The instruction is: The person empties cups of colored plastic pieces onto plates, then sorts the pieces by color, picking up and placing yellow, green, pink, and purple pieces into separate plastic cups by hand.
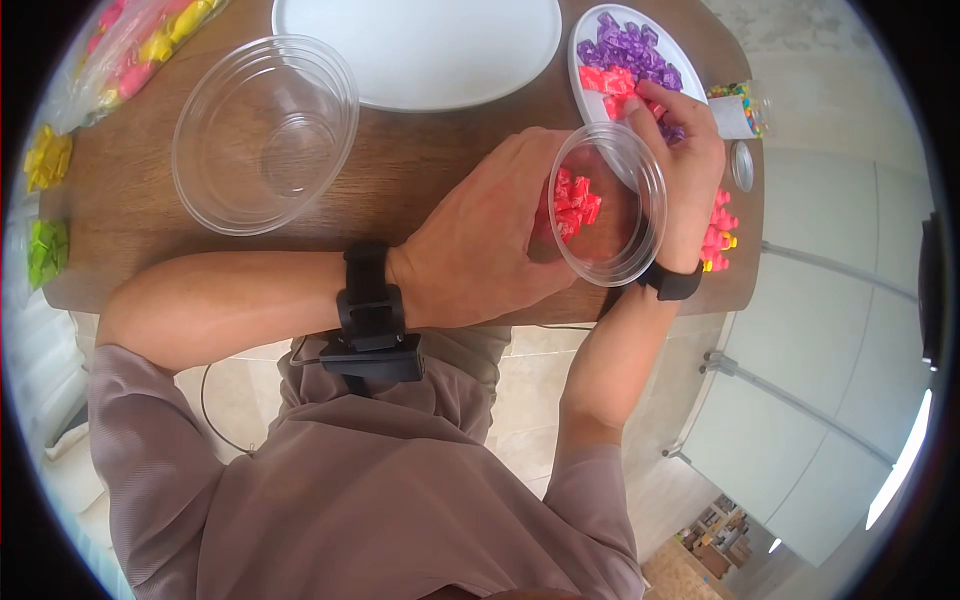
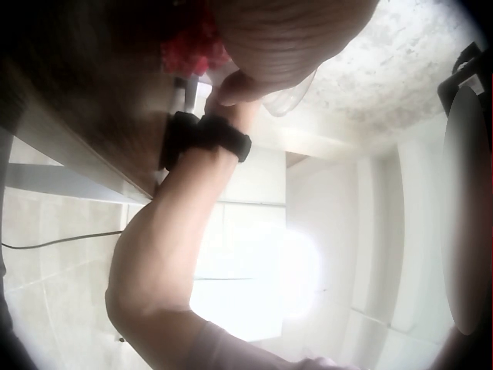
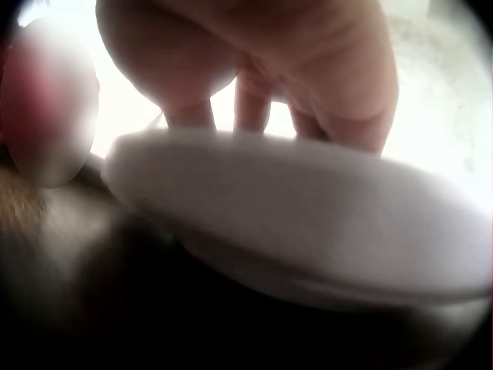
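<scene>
My left hand [image 1: 490, 230] grips a clear plastic bowl [image 1: 612, 276], tilted toward the head camera, with several red wrapped candies [image 1: 574, 205] inside. In the left wrist view the thumb [image 2: 239, 89] lies along the bowl. Just beyond that bowl, my right hand [image 1: 692, 145] reaches down into a white oval plate [image 1: 582, 72]. Its thumb and index finger come close together at the red candies [image 1: 615, 85] near a pile of purple wrapped candies [image 1: 630, 48]. The plate's rim [image 3: 300, 200] hides the right fingertips in the right wrist view, so I cannot tell whether they pinch a candy.
A larger clear bowl [image 1: 190, 150] stands left beside a big white plate [image 1: 420, 85]. Yellow candies [image 1: 48, 158], green candies [image 1: 47, 252] and a bag of candies [image 1: 140, 60] lie at the left. A jar [image 1: 745, 108], lid [image 1: 742, 166] and pink candies [image 1: 718, 235] are at right.
</scene>
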A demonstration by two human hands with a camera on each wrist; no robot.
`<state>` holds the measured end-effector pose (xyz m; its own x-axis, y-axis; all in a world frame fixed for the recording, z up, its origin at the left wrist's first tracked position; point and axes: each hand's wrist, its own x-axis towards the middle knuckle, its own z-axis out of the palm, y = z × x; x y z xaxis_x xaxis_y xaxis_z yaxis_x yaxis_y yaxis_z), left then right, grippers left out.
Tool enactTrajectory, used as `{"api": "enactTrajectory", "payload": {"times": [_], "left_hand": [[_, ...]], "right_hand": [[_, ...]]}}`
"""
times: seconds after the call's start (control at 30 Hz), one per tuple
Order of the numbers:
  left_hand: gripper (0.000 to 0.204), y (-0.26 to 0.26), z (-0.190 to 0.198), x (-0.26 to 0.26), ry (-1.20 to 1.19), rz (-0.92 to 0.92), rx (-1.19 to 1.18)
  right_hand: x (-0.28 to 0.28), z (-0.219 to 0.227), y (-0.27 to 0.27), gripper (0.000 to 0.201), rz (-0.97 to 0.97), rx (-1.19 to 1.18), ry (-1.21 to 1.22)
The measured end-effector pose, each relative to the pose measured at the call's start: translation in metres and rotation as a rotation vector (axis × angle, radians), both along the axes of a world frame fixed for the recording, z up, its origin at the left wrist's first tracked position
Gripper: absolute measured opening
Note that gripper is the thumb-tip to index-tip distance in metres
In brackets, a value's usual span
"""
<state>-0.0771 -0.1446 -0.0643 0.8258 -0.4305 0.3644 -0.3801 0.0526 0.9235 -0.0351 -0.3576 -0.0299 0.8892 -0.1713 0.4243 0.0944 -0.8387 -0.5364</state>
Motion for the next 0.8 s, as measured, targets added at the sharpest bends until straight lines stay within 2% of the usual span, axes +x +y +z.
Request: {"api": "enactTrajectory", "payload": {"times": [0.07, 0.2, 0.27, 0.37, 0.4, 0.47, 0.53, 0.6, 0.63, 0.67, 0.73, 0.8], "left_hand": [[0.067, -0.002, 0.000, 0.001, -0.032, 0.014, 0.002], [0.067, -0.003, -0.001, 0.000, -0.037, 0.029, -0.026], [0.067, -0.003, -0.001, -0.001, -0.047, 0.038, -0.022], [0.067, -0.001, 0.000, 0.000, -0.036, 0.022, -0.001], [0.067, -0.001, 0.000, -0.001, -0.032, 0.023, 0.001], [0.067, -0.001, -0.001, -0.002, -0.023, 0.018, 0.005], [0.068, 0.000, 0.000, -0.001, -0.012, 0.010, 0.009], [0.069, 0.000, 0.001, -0.001, 0.005, 0.007, 0.011], [0.069, 0.000, 0.001, -0.001, 0.023, 0.004, 0.015], [0.069, 0.001, 0.001, -0.001, 0.022, 0.006, 0.016], [0.070, 0.001, 0.001, -0.001, 0.007, 0.012, 0.025], [0.070, 0.001, 0.001, 0.000, -0.001, 0.015, 0.036]], "right_hand": [[0.001, 0.010, 0.009, 0.029, 0.060, -0.172, 0.012], [0.012, 0.020, 0.008, 0.032, 0.093, -0.262, 0.043], [0.019, 0.021, 0.003, 0.030, 0.146, -0.315, 0.145], [0.020, 0.013, 0.000, 0.026, 0.147, -0.332, 0.070], [0.019, 0.013, 0.001, 0.026, 0.154, -0.329, 0.073], [0.015, 0.016, 0.001, 0.020, 0.059, -0.096, 0.186], [0.011, 0.018, 0.003, 0.017, 0.087, -0.057, 0.154], [0.003, 0.025, 0.013, 0.014, 0.044, 0.193, -0.083], [-0.001, 0.030, 0.020, 0.014, 0.097, 0.334, -0.231], [-0.005, 0.037, 0.026, 0.014, 0.099, 0.335, -0.231], [-0.020, 0.050, 0.033, 0.014, 0.037, 0.411, -0.635], [-0.044, 0.063, 0.024, 0.016, 0.134, 0.274, -0.851]]}}
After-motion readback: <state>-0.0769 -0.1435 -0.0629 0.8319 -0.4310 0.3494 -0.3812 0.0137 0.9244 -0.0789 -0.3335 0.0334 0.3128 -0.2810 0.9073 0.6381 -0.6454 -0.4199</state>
